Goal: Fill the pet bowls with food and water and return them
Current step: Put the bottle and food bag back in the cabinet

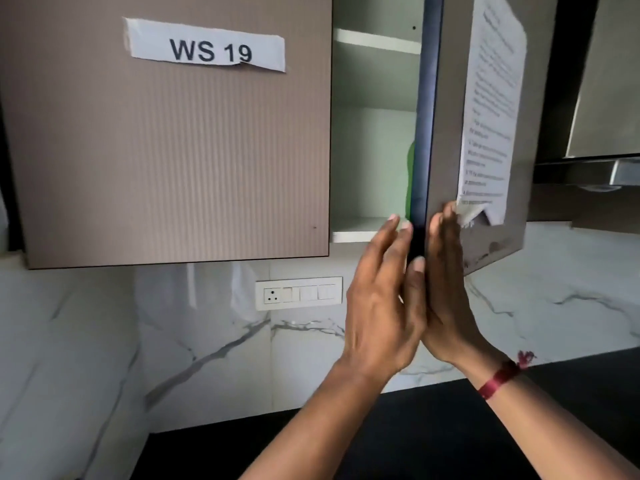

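Observation:
A wall cupboard's right door (pixel 446 133) stands partly open, seen almost edge-on. My left hand (pixel 381 306) lies against the door's inner side near its lower corner, fingers straight. My right hand (pixel 446 292) presses flat on the door's outer face, fingers straight up. Inside the cupboard (pixel 374 133) a sliver of something green (pixel 410 181) shows behind the door edge on the lower shelf; what it is cannot be told. No pet bowl is in view.
The left cupboard door (pixel 173 150) is closed and carries a paper label reading WS 19. A printed sheet (pixel 491 109) is taped to the open door. A switch plate (pixel 298 293) sits on the marble backsplash. A black counter (pixel 415 438) lies below, a range hood (pixel 595 161) at right.

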